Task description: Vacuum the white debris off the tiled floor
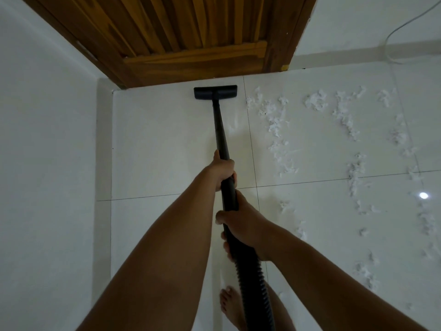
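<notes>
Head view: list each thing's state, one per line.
Brown slatted wooden door: apparently shut.
Black flat vacuum floor head: resting on white floor tiles.
Black vacuum wand: held two-handed.
Left hand: grips wand.
Right hand: grips wand lower down.
White fluffy debris: scattered, unvacuumed.

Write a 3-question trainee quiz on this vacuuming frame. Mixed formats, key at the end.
1. True or false: the floor head sits on top of the white debris.
2. The left hand and the right hand both grip the wand. Which is nearer the floor head? A) left B) right C) level
3. Fill in: the floor head lies just in front of the wooden ____.

Key: 1 false, it sits left of the debris; 2 A; 3 door.
</notes>
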### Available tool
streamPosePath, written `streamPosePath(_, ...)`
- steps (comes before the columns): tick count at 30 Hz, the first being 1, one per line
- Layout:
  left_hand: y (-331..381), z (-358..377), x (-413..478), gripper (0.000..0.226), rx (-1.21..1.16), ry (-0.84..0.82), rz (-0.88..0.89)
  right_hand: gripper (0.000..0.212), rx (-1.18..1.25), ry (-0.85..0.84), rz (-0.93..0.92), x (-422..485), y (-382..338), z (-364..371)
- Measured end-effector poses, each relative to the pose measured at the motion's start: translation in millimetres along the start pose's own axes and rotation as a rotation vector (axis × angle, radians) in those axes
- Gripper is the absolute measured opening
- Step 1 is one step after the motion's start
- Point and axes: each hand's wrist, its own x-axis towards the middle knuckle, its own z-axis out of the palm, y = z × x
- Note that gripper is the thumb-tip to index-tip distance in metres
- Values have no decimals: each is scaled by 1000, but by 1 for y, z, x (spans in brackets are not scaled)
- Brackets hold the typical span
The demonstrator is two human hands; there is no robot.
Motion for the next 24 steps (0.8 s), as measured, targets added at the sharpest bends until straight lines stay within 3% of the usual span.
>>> streamPosePath(9,-47,17,-11,69,75,20,62,76,-45,13,-9,5,58,0)
streamPosePath(18,-158,39,-64,73,227,53,83,77,-182,77,-64,-28,170,22)
streamPosePath(24,-242,49,-79,71,246,94,122,84,-110,66,-13,-35,259,41)
